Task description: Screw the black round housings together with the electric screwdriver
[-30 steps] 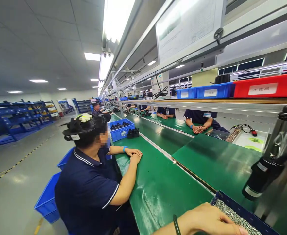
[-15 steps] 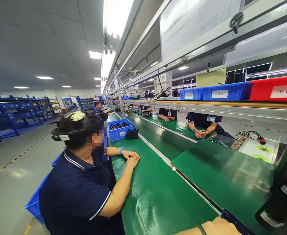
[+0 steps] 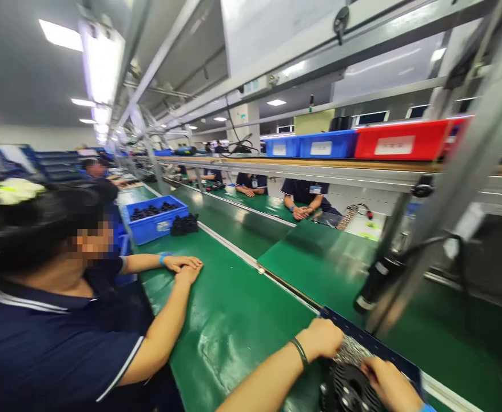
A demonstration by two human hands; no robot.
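The round, black, ribbed part (image 3: 351, 389) sits at the bottom edge of your view, in front of the heap of small, silvery metal pieces (image 3: 354, 350) in the dark blue plastic bin (image 3: 375, 343). Your right hand (image 3: 390, 382) is nearer, its bent fingers at the part's right side; whether they grip it, you can't tell. Your left hand (image 3: 326, 336) is curled nearly closed at the heap's left edge, with the part nearer you and to the right; its fingertips are hidden, so any hold is unclear. The part looks round and is cut off below, so no long axis shows. You have one such part, one dark blue bin and pieces too many to count. One blue plastic crate (image 3: 152, 230) of black parts stands farther along the green surface (image 3: 234, 320).
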